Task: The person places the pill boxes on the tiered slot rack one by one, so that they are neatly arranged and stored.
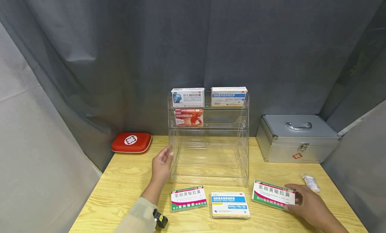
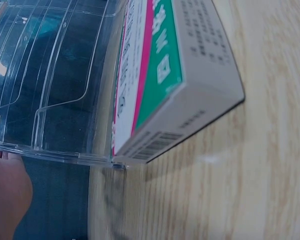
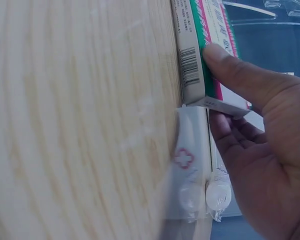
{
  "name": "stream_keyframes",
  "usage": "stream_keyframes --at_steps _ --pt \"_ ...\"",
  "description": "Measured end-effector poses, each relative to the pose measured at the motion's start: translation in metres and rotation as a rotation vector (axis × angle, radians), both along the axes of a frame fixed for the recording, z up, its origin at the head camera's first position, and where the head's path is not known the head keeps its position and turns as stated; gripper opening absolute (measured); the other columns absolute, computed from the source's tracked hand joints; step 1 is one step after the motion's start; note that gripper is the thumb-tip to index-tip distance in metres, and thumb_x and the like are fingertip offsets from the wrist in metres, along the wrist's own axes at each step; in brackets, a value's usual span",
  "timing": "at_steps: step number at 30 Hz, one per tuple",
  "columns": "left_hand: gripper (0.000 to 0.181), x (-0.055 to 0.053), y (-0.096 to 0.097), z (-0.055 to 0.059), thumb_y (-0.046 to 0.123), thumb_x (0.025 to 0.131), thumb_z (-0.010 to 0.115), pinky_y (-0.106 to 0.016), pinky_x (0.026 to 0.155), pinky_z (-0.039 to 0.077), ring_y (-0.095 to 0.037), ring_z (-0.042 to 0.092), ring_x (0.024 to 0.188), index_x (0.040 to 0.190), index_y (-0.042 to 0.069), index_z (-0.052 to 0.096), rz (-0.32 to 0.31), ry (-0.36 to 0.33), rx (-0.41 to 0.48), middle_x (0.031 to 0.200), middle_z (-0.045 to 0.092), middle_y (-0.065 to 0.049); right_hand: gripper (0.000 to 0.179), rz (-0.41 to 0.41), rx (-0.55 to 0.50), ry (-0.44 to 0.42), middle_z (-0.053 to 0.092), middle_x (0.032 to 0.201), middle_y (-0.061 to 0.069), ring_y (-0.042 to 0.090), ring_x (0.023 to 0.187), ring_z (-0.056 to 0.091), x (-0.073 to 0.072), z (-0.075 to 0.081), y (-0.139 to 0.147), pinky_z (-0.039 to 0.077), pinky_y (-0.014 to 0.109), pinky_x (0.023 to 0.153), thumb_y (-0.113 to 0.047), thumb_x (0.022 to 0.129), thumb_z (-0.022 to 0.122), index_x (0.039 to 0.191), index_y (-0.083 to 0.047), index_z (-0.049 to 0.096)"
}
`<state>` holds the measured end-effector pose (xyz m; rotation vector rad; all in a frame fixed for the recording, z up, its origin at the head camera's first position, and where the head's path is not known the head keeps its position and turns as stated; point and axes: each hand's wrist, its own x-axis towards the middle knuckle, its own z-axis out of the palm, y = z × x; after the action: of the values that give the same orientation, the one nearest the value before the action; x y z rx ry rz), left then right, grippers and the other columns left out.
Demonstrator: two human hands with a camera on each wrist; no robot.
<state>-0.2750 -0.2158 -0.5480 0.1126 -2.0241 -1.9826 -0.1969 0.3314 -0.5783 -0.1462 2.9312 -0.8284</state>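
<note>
A clear tiered display rack (image 1: 211,159) stands mid-table. My left hand (image 1: 162,164) holds its left side edge, thumb toward the front; in the left wrist view that hand (image 2: 7,192) shows only partly at the rack's edge. My right hand (image 1: 307,204) pinches the right end of a green-and-white medicine box (image 1: 272,194), thumb on its printed face and fingers behind. The right wrist view shows this box (image 3: 210,60) tilted in the grip. Before the rack lie a similar green-and-white box (image 1: 188,199) and a blue-and-white box (image 1: 230,205).
The rack's top tier bears a white box (image 1: 188,97) and a blue-and-white box (image 1: 228,97); a red box (image 1: 189,118) sits one tier below. A red first-aid case (image 1: 131,142) is left, a silver metal case (image 1: 297,139) right. A small wrapped white roll (image 1: 310,182) lies near my right hand.
</note>
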Motion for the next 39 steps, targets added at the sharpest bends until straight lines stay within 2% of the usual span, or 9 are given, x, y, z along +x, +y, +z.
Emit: stream_keyframes --at_steps 3,9,13,18,21,24,28,30,39 --pt "0.044 0.001 0.0 0.0 0.01 0.108 0.069 -0.028 0.116 0.053 -0.031 0.06 0.146 0.151 0.004 0.063 -0.001 -0.002 0.008 0.152 0.065 -0.017 0.079 -0.055 -0.068 -0.051 0.073 0.122 0.014 0.02 0.101 0.069 -0.001 0.001 0.002 0.056 0.025 0.069 -0.035 0.085 0.095 0.147 -0.001 0.06" --pt "0.045 0.001 0.0 0.001 0.007 0.108 0.068 -0.03 0.117 0.052 -0.031 0.059 0.148 0.152 0.005 0.062 -0.005 -0.005 0.003 0.154 0.064 -0.017 0.063 -0.128 -0.153 -0.096 0.07 0.111 0.007 0.021 0.097 0.068 0.002 0.005 0.007 0.052 0.028 0.066 -0.045 0.103 0.076 0.151 -0.006 0.059" --pt "0.045 0.0 0.0 0.001 0.007 0.108 0.068 -0.03 0.117 0.052 -0.032 0.059 0.147 0.152 0.005 0.062 -0.002 -0.005 0.0 0.154 0.064 -0.017 0.062 -0.176 -0.179 -0.052 0.069 0.112 0.006 0.012 0.096 0.064 0.004 0.005 0.009 0.051 0.026 0.069 -0.055 0.108 0.065 0.148 -0.009 0.063" --pt "0.044 0.001 0.0 0.0 0.005 0.108 0.068 -0.03 0.117 0.053 -0.035 0.059 0.146 0.151 0.002 0.062 0.001 0.014 0.0 0.152 0.065 -0.02 0.057 -0.244 -0.238 0.036 0.079 0.116 0.009 -0.015 0.09 0.059 0.006 0.006 0.008 0.055 0.017 0.068 -0.052 0.109 0.065 0.144 -0.007 0.067" --pt "0.044 0.0 0.001 -0.001 0.004 0.108 0.067 -0.03 0.116 0.052 -0.036 0.059 0.146 0.152 0.002 0.062 0.001 0.02 -0.008 0.152 0.064 -0.021 0.052 -0.275 -0.267 0.098 0.081 0.12 0.012 -0.021 0.09 0.058 0.006 0.01 0.006 0.054 0.012 0.067 -0.046 0.109 0.068 0.142 -0.006 0.07" --pt "0.044 0.0 0.001 -0.001 0.004 0.108 0.066 -0.029 0.116 0.053 -0.036 0.059 0.146 0.152 0.002 0.062 -0.001 0.019 -0.002 0.152 0.064 -0.021 0.051 -0.303 -0.307 0.12 0.081 0.12 0.001 -0.02 0.089 0.062 0.006 0.016 0.004 0.055 0.01 0.067 -0.044 0.109 0.068 0.143 -0.007 0.071" --pt "0.043 0.0 0.0 -0.001 0.005 0.108 0.066 -0.029 0.116 0.053 -0.037 0.06 0.146 0.151 0.002 0.062 -0.001 0.02 0.0 0.152 0.064 -0.022 0.055 -0.321 -0.359 0.125 0.071 0.11 -0.03 -0.021 0.088 0.063 0.002 0.032 0.001 0.057 0.011 0.067 -0.046 0.11 0.066 0.147 -0.007 0.068" --pt "0.043 0.0 0.0 -0.002 0.006 0.108 0.068 -0.028 0.115 0.054 -0.036 0.06 0.145 0.151 0.002 0.063 0.001 0.021 0.004 0.151 0.065 -0.021 0.054 -0.303 -0.378 0.153 0.065 0.108 -0.037 -0.022 0.089 0.062 0.0 0.042 -0.003 0.057 0.01 0.068 -0.045 0.111 0.065 0.147 -0.005 0.067" --pt "0.044 0.0 0.0 -0.001 0.006 0.108 0.068 -0.029 0.116 0.054 -0.034 0.061 0.145 0.151 0.003 0.063 -0.004 0.016 0.007 0.15 0.066 -0.02 0.042 -0.236 -0.443 0.358 0.065 0.104 -0.04 -0.02 0.095 0.063 -0.019 0.113 -0.038 0.057 0.009 0.068 -0.034 0.111 0.067 0.141 -0.005 0.068"
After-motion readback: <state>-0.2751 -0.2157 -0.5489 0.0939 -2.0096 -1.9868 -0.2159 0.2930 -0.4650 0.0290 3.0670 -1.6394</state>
